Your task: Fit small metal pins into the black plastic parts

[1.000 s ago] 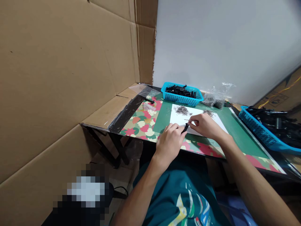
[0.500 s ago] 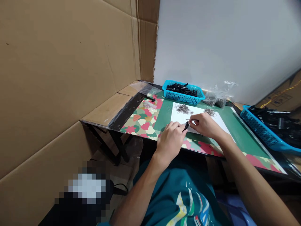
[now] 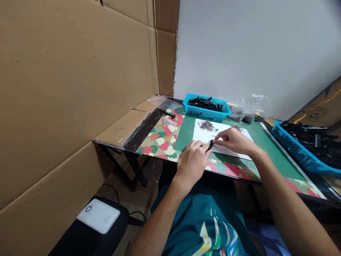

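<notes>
My left hand (image 3: 193, 159) is closed around a small black plastic part (image 3: 210, 145), whose far end sticks out past the thumb and fingertips. Close against that end, my right hand (image 3: 232, 139) pinches a thin metal tool (image 3: 218, 137), its slim shaft pointing left above the paper. Its right fingertips meet or nearly touch the black part; the exact contact is too small to make out. Under both hands lies a white sheet of paper (image 3: 198, 134). A heap of tiny metal pieces (image 3: 207, 125) sits on it, and a second heap (image 3: 236, 128) is partly behind my right hand.
A blue basket (image 3: 204, 113) of black parts stands at the back; a larger one (image 3: 295, 151) is at the right. Clear plastic bags (image 3: 243, 114) lean near the wall. A black piece (image 3: 169, 115) lies at the left. Below, a white device (image 3: 99, 215) rests on a black seat.
The camera view has shifted slightly. The metal tool's tip sits a little further right, and the black part is tilted slightly differently in my left hand. Both hands keep their hold.
</notes>
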Action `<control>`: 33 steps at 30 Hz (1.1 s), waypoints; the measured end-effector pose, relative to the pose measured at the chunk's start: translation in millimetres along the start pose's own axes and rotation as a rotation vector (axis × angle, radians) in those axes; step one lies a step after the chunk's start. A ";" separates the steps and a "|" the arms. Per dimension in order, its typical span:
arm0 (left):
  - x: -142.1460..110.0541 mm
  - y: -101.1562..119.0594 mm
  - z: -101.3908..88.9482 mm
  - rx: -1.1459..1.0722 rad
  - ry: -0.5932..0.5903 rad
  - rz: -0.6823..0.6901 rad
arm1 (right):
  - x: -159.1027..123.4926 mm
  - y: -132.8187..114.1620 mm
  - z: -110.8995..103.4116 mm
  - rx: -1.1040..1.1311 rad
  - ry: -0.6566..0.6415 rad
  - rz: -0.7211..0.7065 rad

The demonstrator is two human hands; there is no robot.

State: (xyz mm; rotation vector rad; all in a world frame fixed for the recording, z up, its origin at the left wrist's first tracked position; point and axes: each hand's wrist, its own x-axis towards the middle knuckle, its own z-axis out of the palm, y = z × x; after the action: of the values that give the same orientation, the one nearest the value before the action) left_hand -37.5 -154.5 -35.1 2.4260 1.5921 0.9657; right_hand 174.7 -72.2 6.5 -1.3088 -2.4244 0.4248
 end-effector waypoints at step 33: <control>1.9 -1.2 0.1 -0.023 0.023 0.043 | 25.1 -3.0 39.2 0.281 0.360 0.129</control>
State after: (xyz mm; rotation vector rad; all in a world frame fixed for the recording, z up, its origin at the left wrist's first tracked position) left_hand -37.9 -152.3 -34.8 2.4520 1.5342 1.0168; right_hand 142.4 -56.3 -23.2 -1.2928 -1.9173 0.4950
